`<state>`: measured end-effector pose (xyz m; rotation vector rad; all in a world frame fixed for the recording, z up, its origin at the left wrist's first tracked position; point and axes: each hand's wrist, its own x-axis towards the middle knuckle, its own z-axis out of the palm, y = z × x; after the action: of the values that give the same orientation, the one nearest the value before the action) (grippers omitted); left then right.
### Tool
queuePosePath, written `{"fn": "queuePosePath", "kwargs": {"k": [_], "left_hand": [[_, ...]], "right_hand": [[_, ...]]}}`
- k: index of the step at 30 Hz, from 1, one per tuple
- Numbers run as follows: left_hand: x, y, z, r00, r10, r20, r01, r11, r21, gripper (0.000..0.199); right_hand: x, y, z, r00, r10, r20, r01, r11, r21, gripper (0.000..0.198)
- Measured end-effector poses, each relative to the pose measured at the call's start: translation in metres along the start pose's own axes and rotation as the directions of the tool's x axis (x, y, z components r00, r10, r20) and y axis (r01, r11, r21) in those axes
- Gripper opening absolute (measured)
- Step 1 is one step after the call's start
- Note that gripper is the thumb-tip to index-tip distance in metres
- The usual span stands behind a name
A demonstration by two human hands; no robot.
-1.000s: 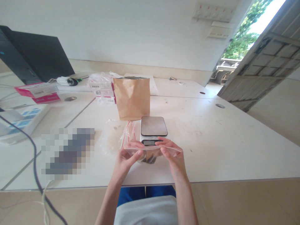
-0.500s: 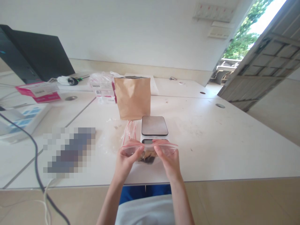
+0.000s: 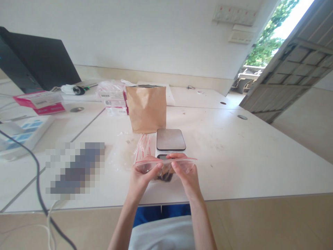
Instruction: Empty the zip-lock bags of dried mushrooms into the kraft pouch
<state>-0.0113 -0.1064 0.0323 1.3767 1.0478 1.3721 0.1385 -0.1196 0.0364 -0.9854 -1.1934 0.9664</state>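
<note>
Both my hands pinch the red-striped top edge of a clear zip-lock bag (image 3: 166,170), which has brown and dark pieces inside that I cannot name. My left hand (image 3: 143,175) grips the edge left of its middle, thumb on the near side. My right hand (image 3: 187,175) pinches it just to the right, its thumb close to the left one. Directly beyond the bag lies a kitchen scale (image 3: 171,139) with a square metal plate, its display partly hidden by my fingers. More clear zip-lock bags (image 3: 143,147) with red stripes lie left of the scale.
A brown paper pouch (image 3: 147,109) stands behind the scale. Pink-and-white boxes (image 3: 113,99), a black computer case (image 3: 41,60) and a white tray with blue items (image 3: 28,132) are to the left. A dark cable (image 3: 38,180) hangs over the table's front edge near a blurred-out object (image 3: 78,168).
My thumbs are slightly nearer each other along the bag's edge, the left one having slid a little right. The view has shifted slightly.
</note>
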Motion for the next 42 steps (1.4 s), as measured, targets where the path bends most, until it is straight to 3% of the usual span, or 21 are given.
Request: {"fn": "queuePosePath", "kwargs": {"k": [6, 13, 16, 22, 27, 30, 38, 42], "left_hand": [[0.0, -0.001, 0.003, 1.0, 0.006, -0.005, -0.006, 0.999, -0.043, 0.017], [-0.001, -0.001, 0.011, 0.99, 0.124, -0.067, -0.124, 0.992, -0.002, 0.015], [0.001, -0.001, 0.015, 0.986, 0.117, -0.115, -0.114, 0.993, 0.038, 0.015], [0.004, 0.004, 0.012, 1.0, -0.02, -0.007, 0.02, 1.0, 0.02, 0.02], [0.0, 0.003, 0.012, 0.999, -0.02, 0.028, 0.019, 1.0, 0.011, 0.023], [-0.003, -0.001, 0.015, 1.0, 0.003, 0.018, -0.003, 1.0, 0.027, 0.022], [-0.009, 0.0, 0.027, 0.992, 0.076, -0.102, -0.072, 0.997, 0.038, 0.019], [-0.009, 0.004, 0.029, 0.986, 0.056, -0.159, -0.051, 0.998, 0.032, 0.02]], "right_hand": [[-0.001, 0.005, 0.0, 0.997, 0.051, 0.061, -0.055, 0.996, 0.067, 0.015], [-0.001, 0.011, 0.011, 0.992, 0.0, -0.126, 0.0, 1.0, -0.006, 0.011], [0.001, 0.012, 0.014, 0.983, -0.01, -0.181, 0.007, 1.0, -0.018, 0.014], [0.001, 0.01, 0.005, 0.997, 0.044, -0.069, -0.044, 0.999, 0.002, 0.013], [0.0, 0.007, -0.002, 0.996, 0.071, 0.051, -0.073, 0.997, 0.022, 0.016], [0.0, 0.008, -0.002, 0.997, 0.047, 0.063, -0.048, 0.999, 0.025, 0.014], [-0.003, 0.011, 0.011, 0.979, -0.059, -0.194, 0.05, 0.997, -0.05, 0.016], [-0.002, 0.012, 0.013, 0.972, -0.074, -0.225, 0.056, 0.995, -0.086, 0.02]]}}
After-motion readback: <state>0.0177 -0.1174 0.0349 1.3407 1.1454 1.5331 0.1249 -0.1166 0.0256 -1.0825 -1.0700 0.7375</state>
